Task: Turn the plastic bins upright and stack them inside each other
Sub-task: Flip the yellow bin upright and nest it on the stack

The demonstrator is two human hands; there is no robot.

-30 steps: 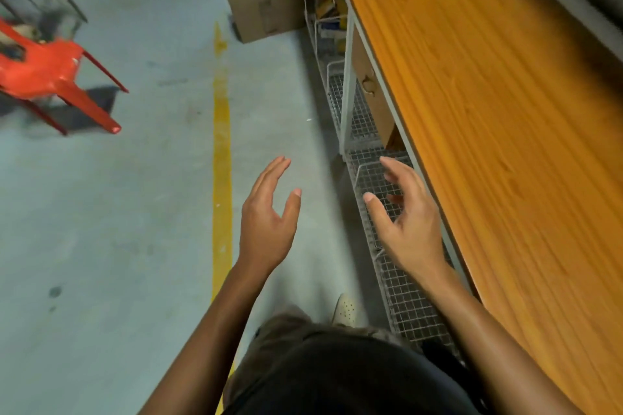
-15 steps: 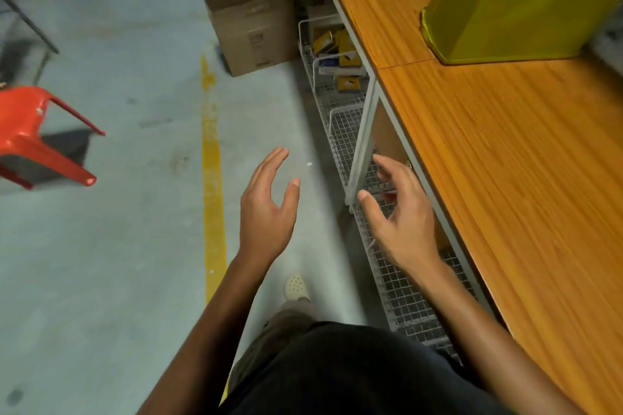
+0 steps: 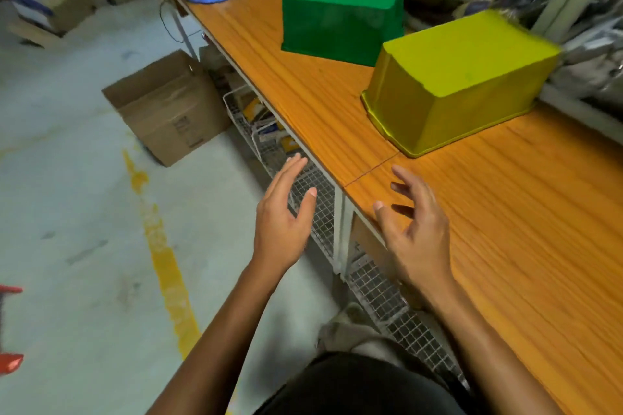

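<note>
On the table [image 3: 522, 212] at 1 o'clock: yellow bin [image 3: 462, 77], green bin [image 3: 340, 13] behind at 12, both newly in full view, upside down | left hand [image 3: 281, 222], right hand [image 3: 418, 232] spread, empty; right now over table edge | flipping not yet begun.

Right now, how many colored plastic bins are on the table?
2. The yellow bin sits upside down nearest the hands; the green bin sits upside down just behind it. Clutter further back might hide more.
</note>
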